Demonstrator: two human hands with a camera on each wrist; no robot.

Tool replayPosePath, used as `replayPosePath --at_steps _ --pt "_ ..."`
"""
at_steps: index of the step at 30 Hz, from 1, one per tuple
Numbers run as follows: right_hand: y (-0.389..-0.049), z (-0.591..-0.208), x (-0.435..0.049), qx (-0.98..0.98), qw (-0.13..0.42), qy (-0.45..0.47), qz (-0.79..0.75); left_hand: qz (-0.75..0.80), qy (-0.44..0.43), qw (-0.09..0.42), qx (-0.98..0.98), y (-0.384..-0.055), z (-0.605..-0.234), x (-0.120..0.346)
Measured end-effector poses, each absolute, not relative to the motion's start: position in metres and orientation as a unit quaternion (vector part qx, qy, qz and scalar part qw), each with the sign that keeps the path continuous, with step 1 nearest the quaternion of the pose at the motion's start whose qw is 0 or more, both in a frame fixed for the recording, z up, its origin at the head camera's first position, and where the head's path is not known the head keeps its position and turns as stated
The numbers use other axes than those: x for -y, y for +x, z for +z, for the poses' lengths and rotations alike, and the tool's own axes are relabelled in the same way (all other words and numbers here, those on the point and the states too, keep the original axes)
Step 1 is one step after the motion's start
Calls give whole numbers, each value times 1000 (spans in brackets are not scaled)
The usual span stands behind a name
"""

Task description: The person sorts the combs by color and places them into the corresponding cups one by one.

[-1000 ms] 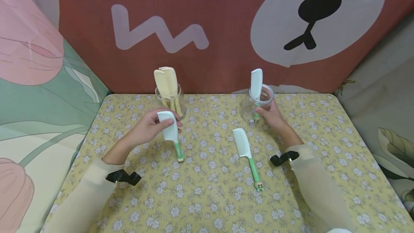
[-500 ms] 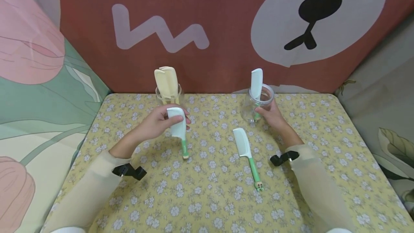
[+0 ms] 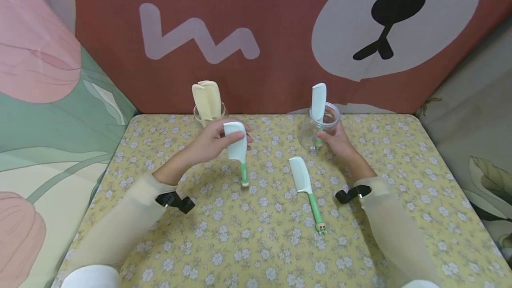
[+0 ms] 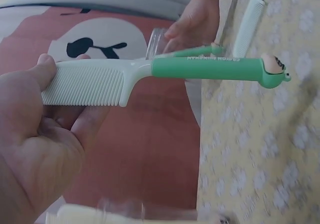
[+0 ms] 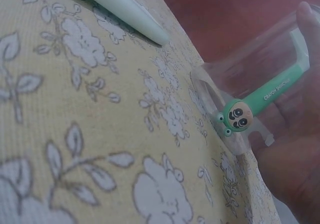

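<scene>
My left hand (image 3: 214, 142) pinches a pale comb (image 3: 238, 143) by its toothed end, the green handle (image 4: 210, 69) pointing down over the table. In the left wrist view a small character figure caps that handle. My right hand (image 3: 338, 141) grips a clear jar (image 3: 308, 134) from its right side, thumb at the front. Inside the jar stands another green-handled comb (image 3: 318, 101), its pale head above the rim and its figure-tipped handle (image 5: 270, 91) near the bottom. A third such comb (image 3: 301, 177) lies on the table in front of the jar.
A second clear jar (image 3: 223, 110) at the back left holds several cream-yellow combs (image 3: 207, 101), partly behind my left hand. The flowered tablecloth (image 3: 256, 234) runs back to a red-brown printed backdrop (image 3: 280, 79).
My left hand has carried its comb to the right and slightly farther back, passing in front of the left jar. The right hand, its jar and the lying comb have stayed put.
</scene>
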State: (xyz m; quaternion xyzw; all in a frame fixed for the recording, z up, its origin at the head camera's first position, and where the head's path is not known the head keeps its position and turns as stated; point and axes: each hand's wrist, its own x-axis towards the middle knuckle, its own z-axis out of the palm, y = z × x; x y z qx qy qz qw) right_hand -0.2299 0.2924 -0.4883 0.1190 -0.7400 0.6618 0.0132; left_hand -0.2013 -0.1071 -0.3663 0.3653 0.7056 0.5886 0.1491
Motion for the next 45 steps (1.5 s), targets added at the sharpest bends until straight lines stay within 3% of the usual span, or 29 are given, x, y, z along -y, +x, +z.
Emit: replayPosePath --at_steps 17,45 --pt "-230 -492 -293 734 14 127 667 591 404 134 -685 -211 -355 46" --pt "-229 -489 -289 701 26 142 698 599 456 54 -656 -257 -284 -33"
